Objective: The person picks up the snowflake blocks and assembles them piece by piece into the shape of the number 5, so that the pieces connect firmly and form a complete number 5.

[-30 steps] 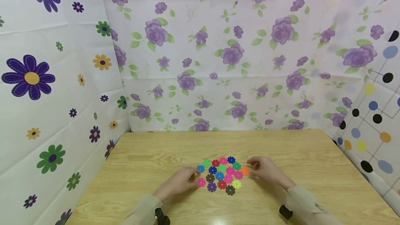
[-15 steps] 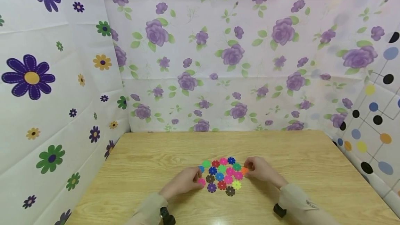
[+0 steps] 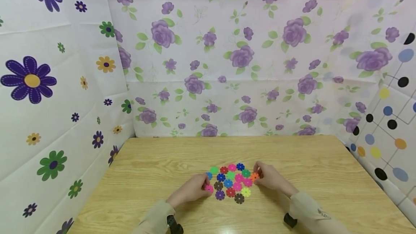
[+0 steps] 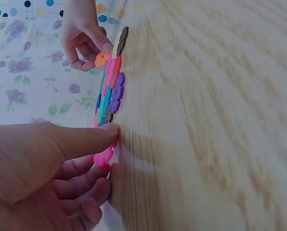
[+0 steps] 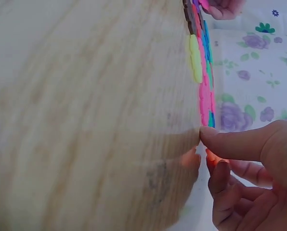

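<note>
On the table (image 3: pixel 146 176), my left hand (image 3: pixel 191 190), nearly closed, pinches a pink disc (image 3: pixel 209 189); my right hand (image 3: pixel 272 178) pinches an orange disc (image 3: pixel 255 177); more discs (image 3: pixel 228 183) lie flat between my hands; the head view shows the orange one's round face, tipped towards me; my right wrist view shows just a bit.

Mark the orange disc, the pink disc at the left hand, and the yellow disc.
Orange disc (image 3: pixel 254 177): head view, on its face, near the middle.
Pink disc (image 3: pixel 210 189): head view, on the exposed part of its face.
Yellow disc (image 3: pixel 246 192): head view, near the middle of its face.
</note>
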{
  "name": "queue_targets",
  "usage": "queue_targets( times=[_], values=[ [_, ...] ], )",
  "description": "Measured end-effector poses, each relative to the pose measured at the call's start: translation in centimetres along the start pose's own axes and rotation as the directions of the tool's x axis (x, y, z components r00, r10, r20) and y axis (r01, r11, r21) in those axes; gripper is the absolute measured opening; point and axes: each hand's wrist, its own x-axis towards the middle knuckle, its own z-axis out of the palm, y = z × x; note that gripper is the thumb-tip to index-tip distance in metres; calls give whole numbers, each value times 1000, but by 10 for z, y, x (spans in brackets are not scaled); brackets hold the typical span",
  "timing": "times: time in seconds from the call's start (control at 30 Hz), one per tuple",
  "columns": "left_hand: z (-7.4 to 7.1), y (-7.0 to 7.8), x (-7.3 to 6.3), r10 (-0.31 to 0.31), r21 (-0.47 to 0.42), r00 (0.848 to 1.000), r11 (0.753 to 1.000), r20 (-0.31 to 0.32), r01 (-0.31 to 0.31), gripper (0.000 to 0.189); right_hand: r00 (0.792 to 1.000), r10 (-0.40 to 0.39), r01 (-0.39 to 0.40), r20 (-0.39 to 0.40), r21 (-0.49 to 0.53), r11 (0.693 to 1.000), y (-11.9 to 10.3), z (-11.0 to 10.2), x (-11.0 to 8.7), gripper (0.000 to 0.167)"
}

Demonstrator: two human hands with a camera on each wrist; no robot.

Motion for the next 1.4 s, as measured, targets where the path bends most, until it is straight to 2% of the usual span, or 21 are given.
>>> queue_targets(
  times=[0.17, 0.37, 0.53, 0.67, 0.8, 0.93, 1.03, 1.27, 1.4],
  values=[
    [3, -2, 0, -9, -55, 1000, 998, -17, 8, 19, 1000, -9, 9, -10, 18, 1000, 2, 2, -2, 27],
    [1, -6, 1, 22, -145, 998, 989, -64, -31, 4, 997, -42, 46, -57, 59, 997, 4, 2, -5, 16],
    [-2, -6, 1, -19, -231, 996, 973, -92, -3, 4, 992, -63, 69, -110, 45, 997, 0, 1, -7, 13],
    [-4, -2, 1, -83, -334, 993, 941, -80, 52, 12, 989, -64, 73, -133, 63, 995, -6, 0, -8, 13],
    [-4, 4, 1, -131, -438, 990, 894, -51, 96, 22, 988, -66, 81, -139, 104, 991, -12, 0, -9, 13],
    [-3, 9, 2, -144, -546, 989, 832, -40, 100, 22, 986, -82, 99, -148, 107, 989, -17, 2, -10, 12],
    [-2, 10, 2, -145, -586, 988, 805, -45, 91, 19, 982, -104, 121, -159, 101, 988, -19, 4, -10, 12],
    [-1, 10, 2, -163, -596, 986, 795, -32, 112, 19, 980, -121, 141, -158, 124, 982, -23, 5, -10, 10],
    [1, 14, 3, -193, -616, 981, 775, -18, 141, 21, 975, -163, 183, -148, 130, 975, -26, 6, -11, 12]
  ],
)
